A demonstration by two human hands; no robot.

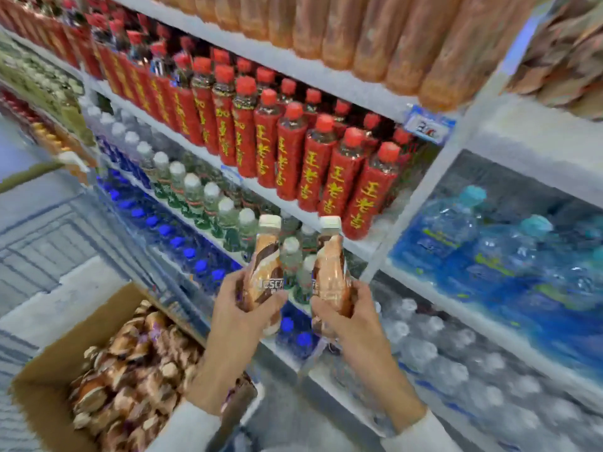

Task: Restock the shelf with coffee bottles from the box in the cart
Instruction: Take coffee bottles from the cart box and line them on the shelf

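Note:
My left hand [239, 316] grips a brown-and-cream coffee bottle [265, 262] with a cream cap, held upright. Just to its right, my right hand [350, 316] grips a second coffee bottle [328, 265] of the same kind, also upright. Both bottles hover in front of the shelf [326, 252], level with the row of clear white-capped bottles. At the lower left an open cardboard box [42, 380] holds several more coffee bottles [130, 370] lying packed together.
The shelving ahead is crowded: red-labelled bottles [293, 151] on the shelf above, orange bottles [375, 37] on top, clear white-capped bottles [195, 194] at hand level, blue-capped bottles [179, 236] below. Large water jugs [489, 243] fill the right bay. A white upright post [424, 177] divides the bays.

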